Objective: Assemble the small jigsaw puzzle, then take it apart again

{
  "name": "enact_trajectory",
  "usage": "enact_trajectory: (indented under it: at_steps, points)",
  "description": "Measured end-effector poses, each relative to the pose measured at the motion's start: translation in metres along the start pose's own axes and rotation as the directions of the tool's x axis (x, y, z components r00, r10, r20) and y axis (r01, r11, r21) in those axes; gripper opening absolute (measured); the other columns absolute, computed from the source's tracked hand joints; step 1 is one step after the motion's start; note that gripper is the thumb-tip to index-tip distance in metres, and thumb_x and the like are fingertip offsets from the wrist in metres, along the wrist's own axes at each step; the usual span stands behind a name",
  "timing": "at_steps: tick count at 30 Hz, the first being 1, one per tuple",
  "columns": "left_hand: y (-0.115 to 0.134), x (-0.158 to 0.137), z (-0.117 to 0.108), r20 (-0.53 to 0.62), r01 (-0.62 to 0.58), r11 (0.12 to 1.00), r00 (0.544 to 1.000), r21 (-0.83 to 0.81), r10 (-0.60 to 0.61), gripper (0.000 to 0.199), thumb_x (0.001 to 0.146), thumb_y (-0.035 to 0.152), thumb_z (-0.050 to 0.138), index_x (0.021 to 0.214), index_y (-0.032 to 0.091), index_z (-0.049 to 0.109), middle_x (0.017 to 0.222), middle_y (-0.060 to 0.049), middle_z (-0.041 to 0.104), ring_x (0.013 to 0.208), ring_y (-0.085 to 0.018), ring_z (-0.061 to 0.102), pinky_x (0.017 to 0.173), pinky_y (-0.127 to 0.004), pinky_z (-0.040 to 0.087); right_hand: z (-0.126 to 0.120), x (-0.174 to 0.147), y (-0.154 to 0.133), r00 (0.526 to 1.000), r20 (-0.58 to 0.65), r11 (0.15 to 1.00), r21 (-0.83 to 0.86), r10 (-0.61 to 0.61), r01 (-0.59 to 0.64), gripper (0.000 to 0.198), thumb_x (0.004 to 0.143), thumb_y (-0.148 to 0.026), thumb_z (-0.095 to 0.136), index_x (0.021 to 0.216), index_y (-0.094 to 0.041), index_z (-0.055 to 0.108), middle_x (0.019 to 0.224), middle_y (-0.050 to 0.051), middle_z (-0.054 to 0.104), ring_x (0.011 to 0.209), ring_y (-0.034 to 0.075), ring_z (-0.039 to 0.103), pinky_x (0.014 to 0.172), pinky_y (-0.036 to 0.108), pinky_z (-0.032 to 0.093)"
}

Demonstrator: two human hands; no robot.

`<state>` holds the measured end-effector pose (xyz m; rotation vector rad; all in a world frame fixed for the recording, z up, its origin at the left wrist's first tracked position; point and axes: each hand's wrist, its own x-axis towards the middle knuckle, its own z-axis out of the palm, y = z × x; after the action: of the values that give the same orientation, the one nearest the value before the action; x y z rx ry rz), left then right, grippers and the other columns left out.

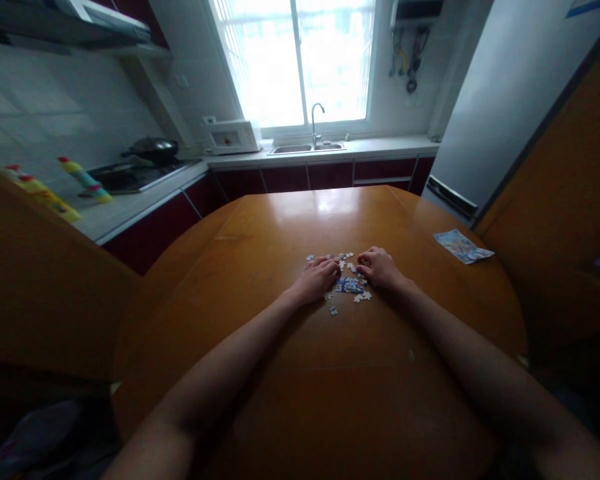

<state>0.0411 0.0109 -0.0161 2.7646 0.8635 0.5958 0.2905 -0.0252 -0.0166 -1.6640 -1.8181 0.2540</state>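
My left hand (320, 277) rests low over the table, its fingers bent together at the left side of a small jigsaw puzzle. Across from it my right hand (380, 267) has thumb and fingers curled close at the upper right of the pieces. Whatever lies under either set of fingertips is hidden. Between the hands is a joined blue patch of the puzzle (349, 285). Loose white-backed jigsaw pieces (363, 297) lie below right, with more pieces (347, 256) above. A blue piece (333, 311) sits apart, nearer me.
The oval wooden table (260, 233) carries a crumpled printed sheet (463, 246) at its right. Beyond are a counter with a sink (291, 149), a microwave (233, 137) and a wok (154, 151) on the stove. A fridge (505, 93) stands on the right.
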Motion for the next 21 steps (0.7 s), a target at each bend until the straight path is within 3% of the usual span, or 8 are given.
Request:
enact_trajectory:
  at_steps: [5, 8, 13, 16, 21]
  points:
    - [0.0012, -0.0008, -0.0007, 0.016, 0.013, 1.0, 1.0, -0.012, -0.013, 0.021, 0.101, 0.028, 0.049, 0.111, 0.025, 0.067, 0.13, -0.006, 0.066, 0.125, -0.025, 0.052, 0.11, -0.044, 0.038, 0.0048, 0.0009, -0.0042, 0.994, 0.105, 1.0, 0.003, -0.008, 0.008, 0.004, 0.08, -0.017, 0.073, 0.078, -0.02, 0.074, 0.077, 0.005, 0.068, 0.074, 0.018, 0.059, 0.072, 0.029, 0.044]
    - [0.0031, -0.001, -0.0023, 0.017, 0.005, 1.0, 1.0, -0.015, -0.004, 0.023, 0.103, 0.03, 0.046, 0.111, 0.026, 0.067, 0.123, -0.005, 0.069, 0.12, -0.024, 0.054, 0.109, -0.042, 0.038, 0.0041, 0.0012, -0.0043, 0.992, 0.117, 0.999, 0.029, -0.036, 0.033, 0.007, 0.08, -0.013, 0.07, 0.076, -0.018, 0.071, 0.083, 0.006, 0.069, 0.077, 0.018, 0.06, 0.072, 0.027, 0.044]
    - [0.0008, -0.0013, 0.0005, 0.008, -0.008, 1.0, 1.0, 0.012, 0.008, 0.03, 0.104, 0.03, 0.047, 0.13, 0.029, 0.061, 0.13, -0.005, 0.065, 0.119, -0.025, 0.052, 0.108, -0.043, 0.037, 0.005, -0.0024, -0.0052, 0.989, 0.118, 0.991, 0.107, -0.09, 0.078, 0.01, 0.084, -0.009, 0.062, 0.085, -0.017, 0.068, 0.08, 0.004, 0.069, 0.073, 0.016, 0.06, 0.068, 0.025, 0.045]
    - [-0.0009, -0.0018, 0.0007, 0.022, -0.02, 0.999, 1.0, 0.032, 0.019, 0.033, 0.101, 0.029, 0.053, 0.133, 0.031, 0.062, 0.129, -0.006, 0.064, 0.115, -0.025, 0.053, 0.107, -0.042, 0.037, 0.0064, -0.0027, -0.0063, 0.99, 0.079, 0.984, 0.14, -0.12, 0.108, 0.012, 0.085, -0.009, 0.058, 0.083, -0.017, 0.067, 0.083, 0.005, 0.069, 0.077, 0.017, 0.061, 0.072, 0.025, 0.046]
    - [0.0037, -0.0014, -0.0055, 0.022, 0.018, 1.0, 1.0, -0.017, -0.017, 0.02, 0.099, 0.033, 0.058, 0.112, 0.029, 0.072, 0.119, -0.006, 0.065, 0.11, -0.025, 0.053, 0.105, -0.044, 0.037, 0.0037, -0.0011, -0.0081, 0.995, -0.069, 0.983, 0.158, -0.079, 0.089, 0.018, 0.09, -0.014, 0.049, 0.084, -0.017, 0.066, 0.089, 0.008, 0.067, 0.085, 0.019, 0.06, 0.079, 0.029, 0.046]
